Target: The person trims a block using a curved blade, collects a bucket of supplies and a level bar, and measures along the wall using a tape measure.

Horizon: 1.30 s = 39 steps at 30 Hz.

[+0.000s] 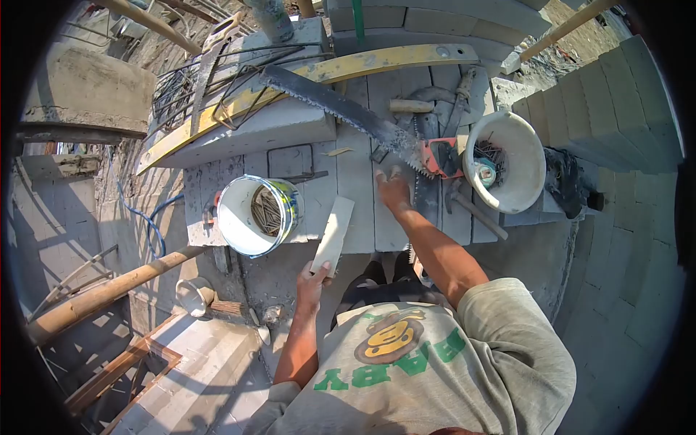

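Observation:
My left hand [312,281] grips the lower end of a pale flat strip [335,230], whose long part points up over the plank table's [319,210] near edge. My right hand [394,190] reaches over the table with its fingers apart and nothing visible in them. Just beyond it lies a large hand saw [333,109] with a dusty toothed blade and a red handle [442,157]. A second toothed blade [416,170] runs below that handle. To the right of my right hand is a hammer [477,212].
A white bucket [235,210] holding nails stands left; a pale basin [528,163] with nails and a tape measure [484,172] stands right. Behind are a yellow spirit level [377,60], bent steel rods [239,61] and another saw [203,83]. Stacked blocks [605,109] border the right.

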Each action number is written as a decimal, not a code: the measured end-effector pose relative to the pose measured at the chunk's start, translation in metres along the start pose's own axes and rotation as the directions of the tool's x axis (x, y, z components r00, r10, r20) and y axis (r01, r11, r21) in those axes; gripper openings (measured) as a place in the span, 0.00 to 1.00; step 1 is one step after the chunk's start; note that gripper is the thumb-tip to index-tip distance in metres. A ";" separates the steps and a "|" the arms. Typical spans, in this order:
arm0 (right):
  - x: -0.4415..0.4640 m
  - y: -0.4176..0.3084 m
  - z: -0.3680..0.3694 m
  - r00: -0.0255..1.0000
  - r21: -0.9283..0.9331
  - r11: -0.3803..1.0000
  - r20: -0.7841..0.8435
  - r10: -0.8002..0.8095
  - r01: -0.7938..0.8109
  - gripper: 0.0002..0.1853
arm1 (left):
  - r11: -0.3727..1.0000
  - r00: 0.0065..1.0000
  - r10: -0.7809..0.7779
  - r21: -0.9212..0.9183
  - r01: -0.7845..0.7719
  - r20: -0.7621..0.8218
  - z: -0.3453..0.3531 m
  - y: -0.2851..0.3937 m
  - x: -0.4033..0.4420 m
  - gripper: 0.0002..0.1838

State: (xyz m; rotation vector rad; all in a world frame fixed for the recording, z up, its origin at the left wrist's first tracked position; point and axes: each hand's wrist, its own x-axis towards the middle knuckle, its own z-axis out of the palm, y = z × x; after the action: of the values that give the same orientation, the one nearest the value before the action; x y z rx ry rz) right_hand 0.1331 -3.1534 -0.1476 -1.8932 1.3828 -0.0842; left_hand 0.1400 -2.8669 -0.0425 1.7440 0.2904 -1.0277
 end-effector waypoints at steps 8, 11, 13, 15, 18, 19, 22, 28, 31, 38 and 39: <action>0.055 -0.039 0.026 0.975 -0.191 0.958 0.018 0.222 -0.215 0.30 | 1.000 0.997 -0.021 -0.022 0.019 -0.071 -0.013 -0.018 -0.021 0.21; 0.071 -0.028 0.034 0.983 -0.304 0.942 0.062 0.170 -0.143 0.28 | 0.998 0.994 -0.047 -0.056 0.041 -0.101 -0.016 -0.026 -0.021 0.21; 0.058 -0.046 0.019 0.972 -0.296 0.935 0.066 0.224 -0.195 0.27 | 0.999 0.995 -0.041 -0.037 0.037 -0.096 -0.015 -0.023 -0.021 0.22; 0.036 -0.040 0.017 0.983 -0.270 0.951 0.057 0.174 -0.153 0.27 | 0.998 0.995 -0.041 -0.046 0.037 -0.094 -0.012 -0.026 -0.021 0.22; -0.012 -0.031 0.006 0.985 -0.264 0.964 0.169 0.025 0.021 0.28 | 0.999 0.997 0.007 -0.038 -0.010 -0.076 -0.010 -0.023 -0.021 0.21; -0.024 -0.027 0.004 0.979 -0.304 0.951 0.203 0.002 0.062 0.27 | 0.999 0.997 0.018 -0.032 -0.020 -0.076 -0.010 -0.020 -0.021 0.22; -0.048 -0.015 -0.002 0.942 -0.407 0.898 0.335 -0.019 0.163 0.26 | 0.999 0.996 0.038 -0.018 -0.039 -0.082 -0.013 -0.017 -0.022 0.22; -0.077 0.008 -0.040 0.808 -0.502 0.836 0.574 0.133 0.219 0.28 | 0.994 0.995 0.039 -0.096 -0.048 -0.091 -0.011 -0.029 -0.016 0.23; -0.088 0.035 -0.061 0.649 -0.344 0.931 0.738 0.185 0.125 0.26 | 0.983 0.997 0.047 -0.176 -0.057 -0.061 -0.010 -0.035 -0.014 0.23; -0.082 0.027 -0.075 0.243 -0.044 0.839 0.948 0.207 -0.543 0.23 | 0.982 0.999 0.014 -0.189 -0.022 -0.041 -0.028 -0.061 -0.018 0.22; -0.079 0.023 -0.064 0.283 -0.017 0.881 0.944 0.170 -0.472 0.23 | 0.984 0.999 0.014 -0.179 -0.021 -0.037 -0.032 -0.061 -0.018 0.22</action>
State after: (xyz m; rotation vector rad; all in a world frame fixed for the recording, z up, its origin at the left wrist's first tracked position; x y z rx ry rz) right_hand 0.0528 -3.1247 -0.0872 -0.9816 0.7916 0.8820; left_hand 0.1071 -2.8086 -0.0659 1.6003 0.3782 -0.9289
